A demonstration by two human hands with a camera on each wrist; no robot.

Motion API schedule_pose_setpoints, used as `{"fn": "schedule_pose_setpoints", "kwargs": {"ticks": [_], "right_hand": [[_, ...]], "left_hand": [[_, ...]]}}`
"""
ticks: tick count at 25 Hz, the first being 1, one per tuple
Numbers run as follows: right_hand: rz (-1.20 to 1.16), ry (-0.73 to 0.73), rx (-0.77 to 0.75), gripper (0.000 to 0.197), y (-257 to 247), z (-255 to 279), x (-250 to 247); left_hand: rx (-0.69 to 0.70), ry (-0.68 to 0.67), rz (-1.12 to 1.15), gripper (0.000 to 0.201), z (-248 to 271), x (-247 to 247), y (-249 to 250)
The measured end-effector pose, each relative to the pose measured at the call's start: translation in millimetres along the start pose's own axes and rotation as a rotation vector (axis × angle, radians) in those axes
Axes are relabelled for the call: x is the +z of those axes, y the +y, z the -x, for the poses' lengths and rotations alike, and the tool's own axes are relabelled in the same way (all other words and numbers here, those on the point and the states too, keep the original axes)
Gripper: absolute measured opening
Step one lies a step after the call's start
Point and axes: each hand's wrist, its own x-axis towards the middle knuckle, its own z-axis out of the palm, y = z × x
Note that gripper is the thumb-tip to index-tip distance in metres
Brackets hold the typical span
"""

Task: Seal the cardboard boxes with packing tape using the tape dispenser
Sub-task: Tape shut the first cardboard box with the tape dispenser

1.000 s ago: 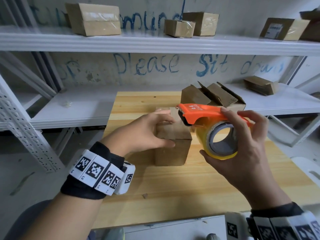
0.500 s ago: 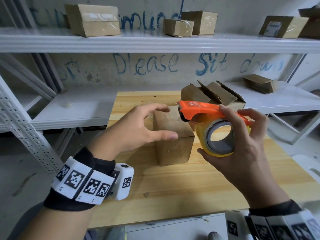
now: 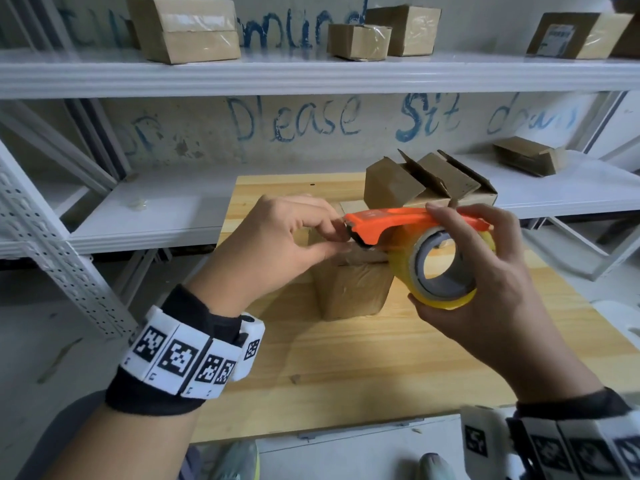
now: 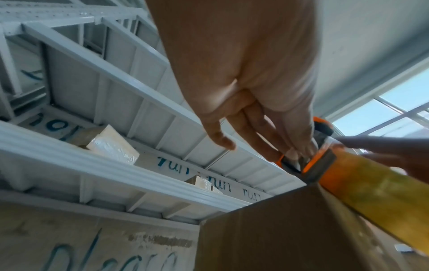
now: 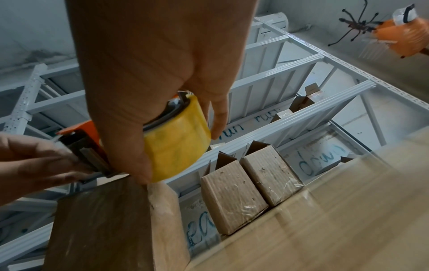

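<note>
A small brown cardboard box [image 3: 349, 292] stands on the wooden table [image 3: 381, 368]. Just above its top, my right hand [image 3: 422, 253] grips an orange tape dispenser [image 3: 398, 220] loaded with a yellow tape roll [image 3: 446, 303], thumb under the roll and fingers over the handle. My left hand [image 3: 343, 239] pinches the tape end at the dispenser's cutter mouth with thumb and forefinger. The clear tape itself is hard to make out. The right wrist view shows the roll [image 5: 176, 146] over the box [image 5: 99, 225]. In the left wrist view my fingertips [image 4: 294, 154] touch the cutter.
Two boxes with their flaps open [image 3: 429, 181] stand at the table's far edge. White metal shelves [image 3: 311, 74] behind and above carry several taped boxes [image 3: 187, 29]. Another box [image 3: 530, 155] lies on the lower shelf at right.
My left hand lifted off the box and came up to the dispenser's front, where it now pinches. The dispenser shifted slightly left, over the box top.
</note>
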Motion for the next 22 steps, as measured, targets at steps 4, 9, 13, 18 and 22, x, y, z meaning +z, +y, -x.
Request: {"fn": "schedule_pose_setpoints", "kwargs": {"ticks": [4, 9, 13, 18, 22], "right_hand": [[0.025, 0.018, -0.013, 0.116, 5.6, 0.0, -7.5], [0.026, 0.047, -0.034, 0.114, 6.5, -2.4, -4.2], [-0.198, -0.035, 0.031, 0.109, 3.3, -5.7, -3.6], [-0.425, 0.044, 0.174, 0.068, -4.3, -12.1, 3.9], [-0.167, 0.235, 0.288, 0.04, 4.9, -20.9, 6.3]], "left_hand": [[0.16, 0.031, -0.194, 0.019, -2.8, -1.7, -0.6], [0.118, 0.008, -0.129, 0.024, -2.2, 1.1, -1.8], [0.073, -0.032, -0.167, 0.02, -3.5, 6.5, -1.2], [0.016, 0.069, -0.186, 0.022, -4.0, 4.5, 0.5], [0.01, 0.121, -0.246, 0.021, -2.6, 4.0, 5.3]]}}
